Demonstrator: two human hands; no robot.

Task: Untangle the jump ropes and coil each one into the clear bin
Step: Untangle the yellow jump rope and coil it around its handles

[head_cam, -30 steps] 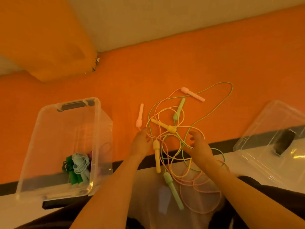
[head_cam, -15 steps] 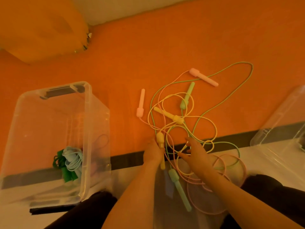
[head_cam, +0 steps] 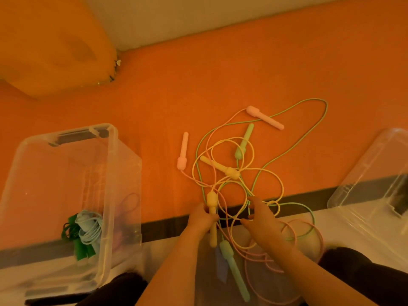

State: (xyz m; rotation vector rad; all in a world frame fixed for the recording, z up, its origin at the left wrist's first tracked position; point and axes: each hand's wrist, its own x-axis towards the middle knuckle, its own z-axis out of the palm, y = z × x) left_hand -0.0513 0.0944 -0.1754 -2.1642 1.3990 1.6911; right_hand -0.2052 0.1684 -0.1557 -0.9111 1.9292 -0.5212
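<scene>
Inside clear bin (head_cam: 114, 164), coiled ropes (head_cam: 85, 233)

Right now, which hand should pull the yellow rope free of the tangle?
Left. The left hand already grips the near yellow handle, so it can probably draw that rope out. The right hand sits in the cord loops, better placed to hold them down.

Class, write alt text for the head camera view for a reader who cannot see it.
A person's left hand grips a yellow handle in a tangle of yellow, green and pink jump ropes; the right hand touches the cords. A clear bin holding coiled ropes stands at left.
</scene>
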